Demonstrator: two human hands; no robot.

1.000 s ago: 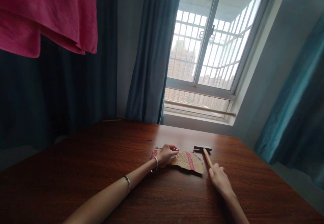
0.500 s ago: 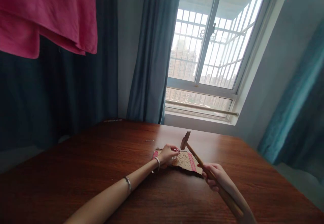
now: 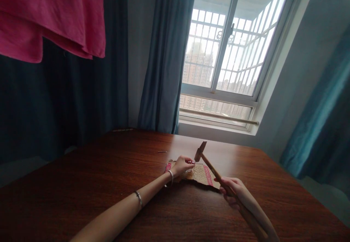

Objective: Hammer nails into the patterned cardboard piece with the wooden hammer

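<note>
My right hand [image 3: 232,191] is closed around the wooden handle of a hammer [image 3: 210,167], whose head is raised beside the fingertips of my left hand. My left hand [image 3: 182,166] pinches something too small to make out, above a flat tan piece with dark speckles and pink bands [image 3: 201,173]. That piece lies on the table, its near edge dark and uneven; my left hand and wrist cover part of its left side.
A thin metal rod-like piece [image 3: 162,151] lies on the brown wooden table [image 3: 109,183] behind my left hand. Blue curtains [image 3: 161,70] and a barred window [image 3: 218,52] stand beyond the table. Pink cloth [image 3: 68,19] hangs at the upper left.
Both hands keep nearly the same place and grip. The hammer head sits almost where it was, close to the left fingertips; the view has shifted very slightly.
</note>
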